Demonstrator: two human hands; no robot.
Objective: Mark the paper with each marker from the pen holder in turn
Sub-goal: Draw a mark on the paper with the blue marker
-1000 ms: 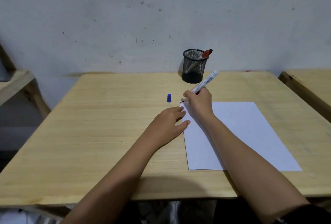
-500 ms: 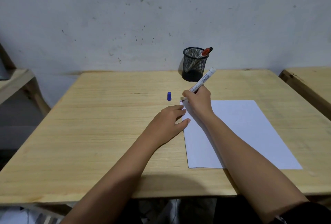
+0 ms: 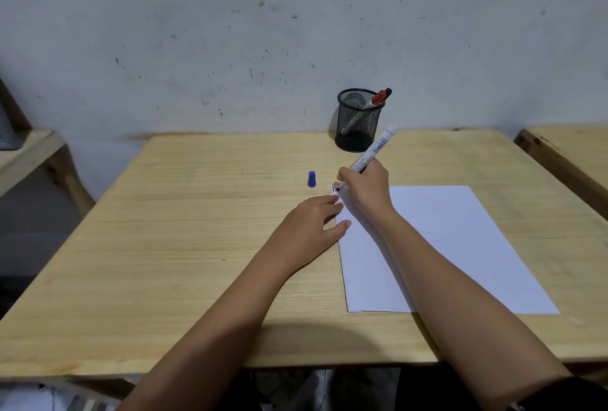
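A white sheet of paper (image 3: 450, 246) lies on the wooden table (image 3: 184, 233), right of centre. My right hand (image 3: 367, 190) grips an uncapped white marker (image 3: 375, 149), its tip touching the paper's far left corner, where short dark blue lines (image 3: 335, 189) show. My left hand (image 3: 309, 223) lies flat, fingers apart, pressing the paper's left edge. The marker's blue cap (image 3: 312, 179) stands on the table just left of the corner. A black mesh pen holder (image 3: 358, 121) at the back holds a marker with a red cap (image 3: 380, 98).
A second wooden table (image 3: 572, 154) stands to the right across a narrow gap. A wooden shelf or bench (image 3: 26, 154) sits at the left. A stained white wall rises right behind the table.
The right hand has made small strokes at the paper's corner, and more blue lines show there now. The left hand has stayed put on the paper's edge.
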